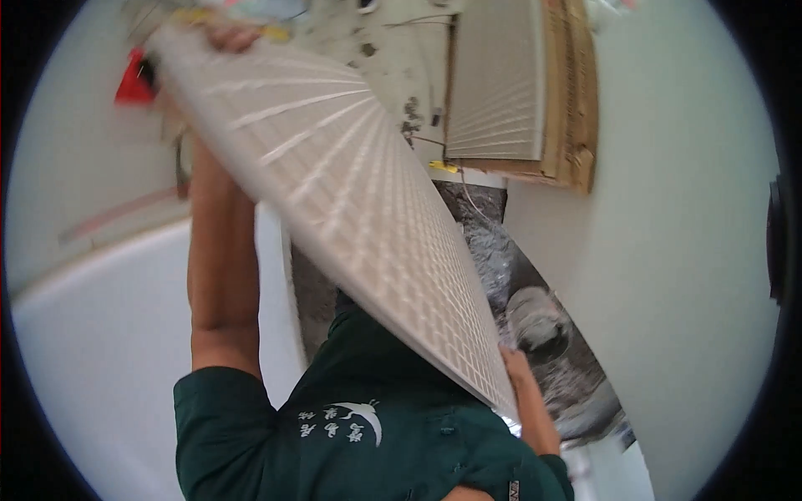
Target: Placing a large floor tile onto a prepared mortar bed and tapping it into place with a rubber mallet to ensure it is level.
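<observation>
A large pale tile is held up slantwise in front of my body. Its visible face has a raised grid of ribs. My left hand is closed over the far upper end, fingers on the ribbed face, with that arm stretched out. Lower down on the right, my right hand grips the near end; the tile hides part of its fingers. The tile's other face is turned away from me.
More ribbed tiles lean in an opened cardboard box at the far right. A mortar-stained bucket stands on the dirty floor to the right. At lower left is a white tub-like surface; a red object is at upper left.
</observation>
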`<state>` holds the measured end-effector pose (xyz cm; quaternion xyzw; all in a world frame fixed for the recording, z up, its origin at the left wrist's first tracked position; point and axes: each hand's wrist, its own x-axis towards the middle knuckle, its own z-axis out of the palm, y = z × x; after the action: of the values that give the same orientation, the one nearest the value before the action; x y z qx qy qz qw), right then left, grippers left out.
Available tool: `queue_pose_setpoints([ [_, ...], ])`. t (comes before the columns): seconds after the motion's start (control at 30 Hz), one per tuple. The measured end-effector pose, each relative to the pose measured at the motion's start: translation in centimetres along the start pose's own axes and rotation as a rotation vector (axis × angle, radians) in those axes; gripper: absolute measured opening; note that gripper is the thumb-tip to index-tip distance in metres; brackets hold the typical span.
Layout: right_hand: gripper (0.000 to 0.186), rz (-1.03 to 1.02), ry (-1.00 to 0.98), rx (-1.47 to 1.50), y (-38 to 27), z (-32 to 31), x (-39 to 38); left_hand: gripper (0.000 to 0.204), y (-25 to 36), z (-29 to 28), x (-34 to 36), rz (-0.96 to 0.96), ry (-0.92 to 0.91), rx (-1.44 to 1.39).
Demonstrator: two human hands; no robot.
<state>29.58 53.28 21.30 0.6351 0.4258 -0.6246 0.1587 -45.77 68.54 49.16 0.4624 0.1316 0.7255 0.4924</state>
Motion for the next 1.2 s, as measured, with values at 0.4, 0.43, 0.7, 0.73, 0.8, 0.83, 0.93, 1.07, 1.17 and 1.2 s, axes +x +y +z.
queue_pose_setpoints([
  [0.4,0.061,0.131,-0.016,-0.3,7.4,-6.7,-4.6,0.022,3.6,20.3,-25.9,0.496,1.278,0.629],
  [0.43,0.06,0.111,-0.017,-0.305,7.5,-6.6,-5.2,0.021,3.8,22.5,-28.0,0.524,1.354,0.66],
  [0.7,0.062,-0.068,0.019,-0.721,6.3,-4.7,-6.7,0.044,12.8,37.1,-59.1,0.481,1.203,0.545],
  [0.73,0.062,-0.047,-0.037,-0.723,5.9,-4.2,-7.9,0.044,13.6,40.4,-62.3,0.541,1.257,0.538],
  [0.8,0.062,-0.063,-0.088,-0.714,4.3,-2.5,-7.7,0.045,15.4,44.7,-69.3,0.618,1.305,0.514],
  [0.83,0.06,-0.109,-0.106,-0.813,3.6,-1.6,-7.2,0.045,15.7,47.1,-73.3,0.621,1.317,0.494],
  [0.93,0.058,-0.09,-0.149,-1.002,0.8,1.8,-7.9,0.046,14.9,54.6,-77.6,0.757,1.612,0.564],
  [1.07,0.066,-0.073,-0.194,-1.266,-4.0,5.0,-3.4,0.047,11.5,59.7,-78.8,0.986,2.213,0.571],
  [1.17,0.074,-0.179,-0.307,-1.487,-9.2,10.0,-1.9,0.048,7.5,71.7,-92.8,0.486,2.52,1.011],
  [1.2,0.077,-0.202,-0.253,-1.571,-10.0,9.1,-0.6,0.047,4.5,69.3,-90.3,0.73,2.328,0.809],
])
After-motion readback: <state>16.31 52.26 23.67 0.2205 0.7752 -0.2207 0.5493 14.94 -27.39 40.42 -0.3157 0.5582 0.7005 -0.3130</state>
